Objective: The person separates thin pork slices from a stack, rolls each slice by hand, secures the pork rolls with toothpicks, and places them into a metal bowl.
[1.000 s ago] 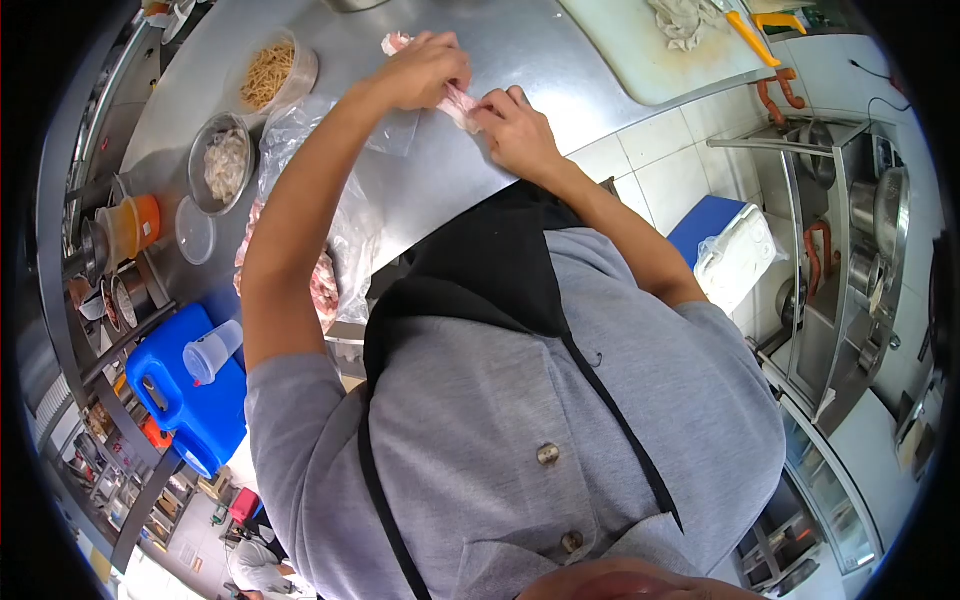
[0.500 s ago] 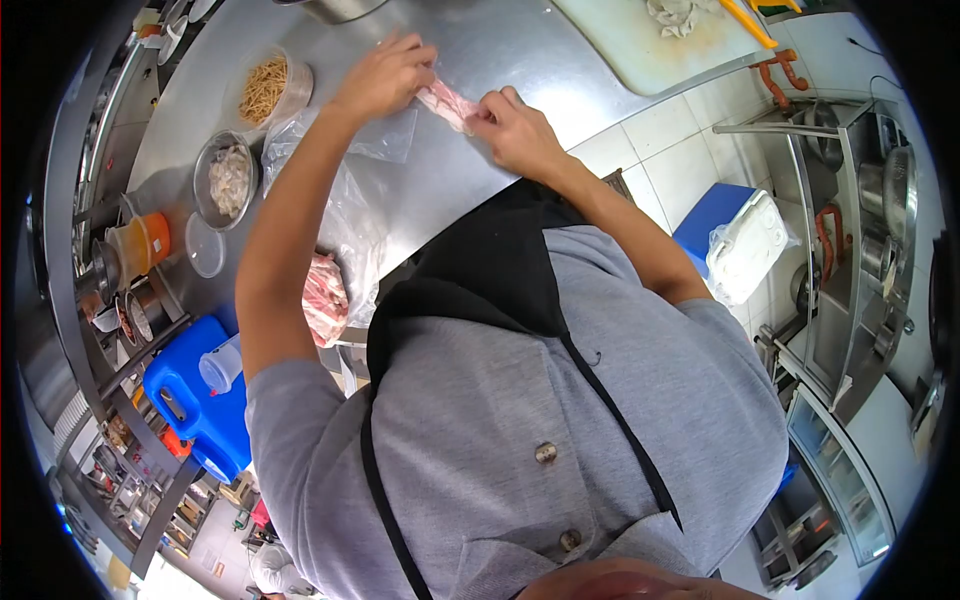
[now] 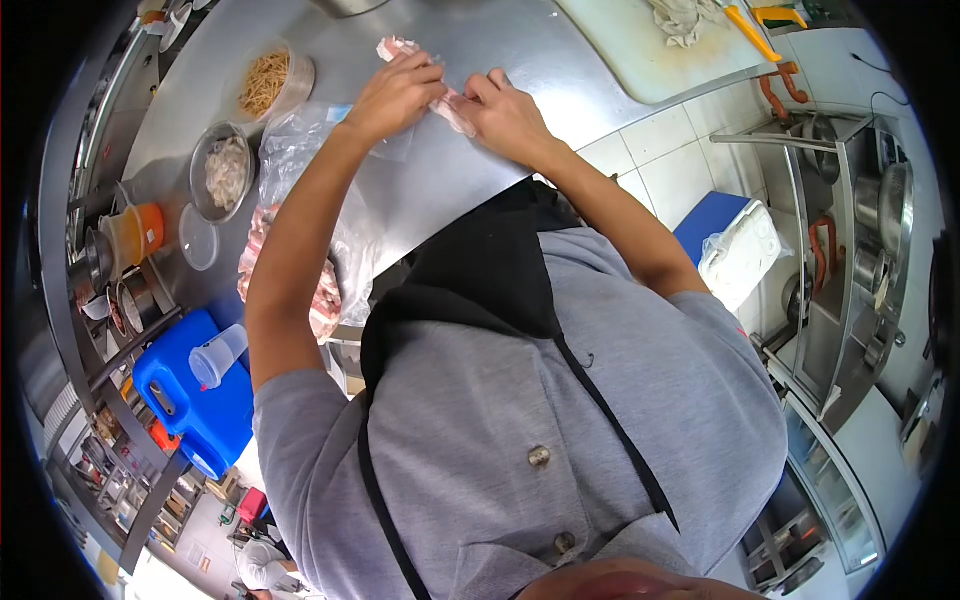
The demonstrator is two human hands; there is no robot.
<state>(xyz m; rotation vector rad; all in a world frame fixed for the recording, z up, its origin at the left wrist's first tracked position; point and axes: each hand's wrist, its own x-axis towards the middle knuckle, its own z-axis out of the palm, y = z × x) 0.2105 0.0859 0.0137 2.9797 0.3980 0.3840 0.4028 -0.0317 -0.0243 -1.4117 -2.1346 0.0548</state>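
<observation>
My left hand (image 3: 398, 98) has its fingers closed on a pale pink strip of meat (image 3: 456, 112) above the steel table (image 3: 440, 180). Just to the right, my right hand (image 3: 508, 118) pinches the lower end of the same strip. The strip's upper end sticks out past my left fingers. A plastic bag (image 3: 350, 235) lies by my left forearm, and more raw meat (image 3: 325, 300) is partly hidden behind that arm.
At the left stand a tub of thin sticks (image 3: 265, 84), a bowl of pale meat pieces (image 3: 228, 172) and a round lid (image 3: 199, 237). A cutting board (image 3: 640, 60) with a cloth (image 3: 688, 20) and a yellow-handled tool (image 3: 752, 35) is at the upper right. Another person (image 3: 262, 565) appears at the lower left.
Against half a second ago, my left hand sits slightly lower and nearer my right hand, and the strip's upper end shows again beyond it. The view has shifted slightly.
</observation>
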